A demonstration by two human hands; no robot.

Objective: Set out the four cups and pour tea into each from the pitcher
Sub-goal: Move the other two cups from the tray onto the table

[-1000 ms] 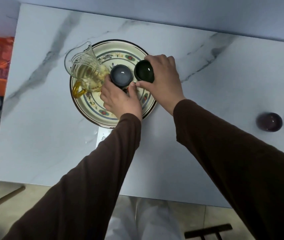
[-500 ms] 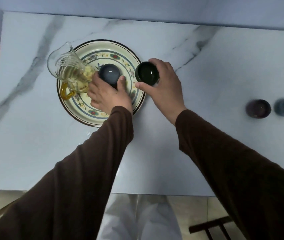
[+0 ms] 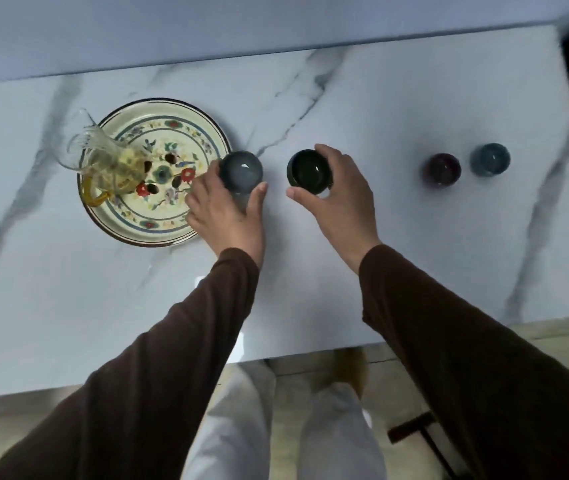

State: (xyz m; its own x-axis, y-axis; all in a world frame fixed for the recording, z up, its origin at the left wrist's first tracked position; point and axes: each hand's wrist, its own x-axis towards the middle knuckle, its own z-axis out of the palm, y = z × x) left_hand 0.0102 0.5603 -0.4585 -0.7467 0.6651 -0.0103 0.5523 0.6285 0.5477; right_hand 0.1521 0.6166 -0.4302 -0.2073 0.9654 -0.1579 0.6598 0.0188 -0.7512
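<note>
Head view, left hand: the left hand (image 3: 225, 209) grasps a grey cup (image 3: 241, 172), thumb on its right side, fingers on its left.
Head view, grey cup: at the right rim of the floral plate (image 3: 158, 174); whether it rests on the table or is lifted, cannot tell.
Head view, right hand: the right hand (image 3: 340, 199) grasps a dark green cup (image 3: 309, 172), thumb at its near side, fingers wrapped over the far right side.
Head view, dark green cup: just right of the grey cup, apart from it, over the marble table (image 3: 380, 109).
Head view, pitcher: a glass pitcher (image 3: 111, 161) with yellowish tea stands on the plate's left part, left of the left hand, untouched; amber handle towards the near edge.
Head view, remaining cups: a dark purple cup (image 3: 442, 169) and a blue-grey cup (image 3: 490, 159) stand side by side on the table, well right of the right hand.
Head view, sleeves: both arms wear dark brown sleeves (image 3: 449, 334).
</note>
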